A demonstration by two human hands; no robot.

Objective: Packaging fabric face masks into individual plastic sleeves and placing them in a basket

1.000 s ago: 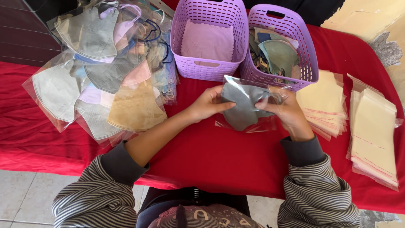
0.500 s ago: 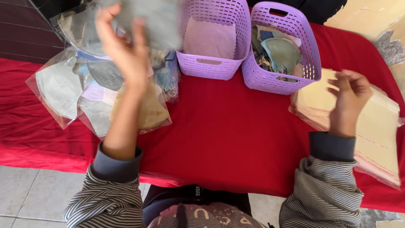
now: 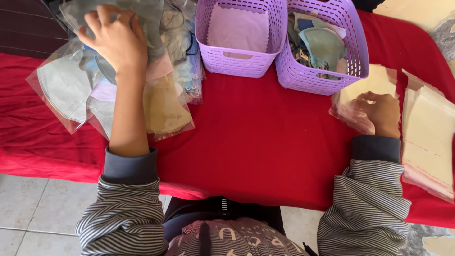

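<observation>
My left hand (image 3: 115,41) presses down on a bagged grey mask (image 3: 142,14) at the top of a pile of bagged masks (image 3: 118,90) on the left of the red table (image 3: 256,137). The fingers are spread over the bag. My right hand (image 3: 379,113) rests on a stack of clear empty bags (image 3: 362,97) at the right, with its fingers curled on the top bag. Both sleeves are striped with grey cuffs.
Two purple baskets stand at the back: the left basket (image 3: 237,61) holds a pale cloth, the right basket (image 3: 327,78) holds several loose masks. A second stack of cream bags (image 3: 429,137) lies at the far right. Tiled floor shows below the table edge.
Both hands held a bagged grey mask at the centre a second ago. My left hand carried it to the left pile and set it down; my right hand moved to the bag stack.
</observation>
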